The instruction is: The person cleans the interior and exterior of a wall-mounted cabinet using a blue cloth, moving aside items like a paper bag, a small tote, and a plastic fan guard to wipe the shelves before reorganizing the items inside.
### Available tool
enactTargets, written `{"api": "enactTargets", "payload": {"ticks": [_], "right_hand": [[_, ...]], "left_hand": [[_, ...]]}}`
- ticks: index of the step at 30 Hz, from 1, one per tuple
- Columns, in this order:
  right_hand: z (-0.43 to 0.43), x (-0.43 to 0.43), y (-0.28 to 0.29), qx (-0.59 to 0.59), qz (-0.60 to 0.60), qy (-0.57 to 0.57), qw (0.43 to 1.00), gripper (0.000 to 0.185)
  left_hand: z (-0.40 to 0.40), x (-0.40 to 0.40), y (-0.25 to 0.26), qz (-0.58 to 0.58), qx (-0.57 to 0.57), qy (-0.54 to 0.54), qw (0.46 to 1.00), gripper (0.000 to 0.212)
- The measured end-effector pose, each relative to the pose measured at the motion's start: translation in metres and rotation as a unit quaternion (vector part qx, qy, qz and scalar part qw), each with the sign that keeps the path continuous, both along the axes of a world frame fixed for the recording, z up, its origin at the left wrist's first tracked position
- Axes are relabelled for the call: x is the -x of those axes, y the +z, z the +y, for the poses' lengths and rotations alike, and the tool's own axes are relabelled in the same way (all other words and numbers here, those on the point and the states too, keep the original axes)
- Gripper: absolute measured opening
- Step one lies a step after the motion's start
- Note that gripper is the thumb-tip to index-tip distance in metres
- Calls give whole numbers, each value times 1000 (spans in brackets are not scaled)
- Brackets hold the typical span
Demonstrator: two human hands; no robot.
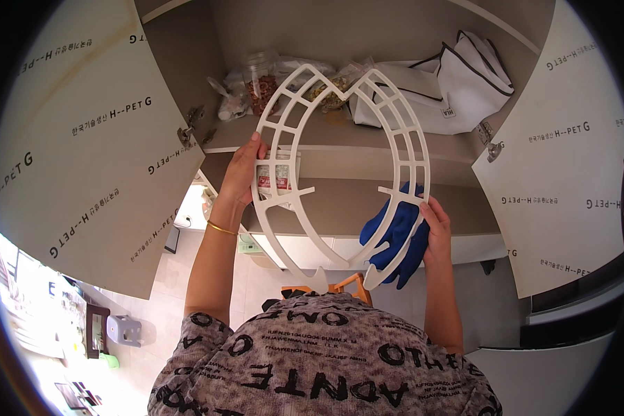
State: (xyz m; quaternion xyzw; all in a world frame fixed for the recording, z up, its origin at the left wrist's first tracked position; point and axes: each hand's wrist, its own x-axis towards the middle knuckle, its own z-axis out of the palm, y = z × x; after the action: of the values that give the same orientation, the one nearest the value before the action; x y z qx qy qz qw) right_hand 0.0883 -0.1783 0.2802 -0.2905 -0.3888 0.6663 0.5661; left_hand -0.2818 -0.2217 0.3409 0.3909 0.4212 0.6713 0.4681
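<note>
Before the open cupboard, both my hands hold a white plastic openwork rack (347, 96) with two curved, slotted sides joined by a V-shaped notch at the top. My left hand (242, 169) grips its left edge, and my right hand (436, 226) pinches its lower right edge. Behind the rack's lower right part, blue gloves (395, 229) hang over the lower shelf's front edge. A packet with red and white print (271, 179) lies behind the left side, partly hidden by the rack.
The upper shelf (312, 139) holds a clear jar of reddish pieces (260, 86), plastic bags (234, 104) and a folded white bag with black trim (421, 99). Cupboard doors stand open at left (93, 135) and right (556, 156). Below are an orange-brown chair (356, 285) and a stool (125, 330).
</note>
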Motion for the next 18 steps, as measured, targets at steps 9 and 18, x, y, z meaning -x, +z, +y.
{"api": "enactTargets", "payload": {"ticks": [9, 18], "right_hand": [[-2, 8, 0, -12, -49, 0, 999, 25], [5, 10, 11, -5, -59, 5, 998, 27]], "left_hand": [[6, 0, -3, 2, 26, 17, 1000, 42], [4, 10, -2, 35, 13, 27, 999, 43]]}}
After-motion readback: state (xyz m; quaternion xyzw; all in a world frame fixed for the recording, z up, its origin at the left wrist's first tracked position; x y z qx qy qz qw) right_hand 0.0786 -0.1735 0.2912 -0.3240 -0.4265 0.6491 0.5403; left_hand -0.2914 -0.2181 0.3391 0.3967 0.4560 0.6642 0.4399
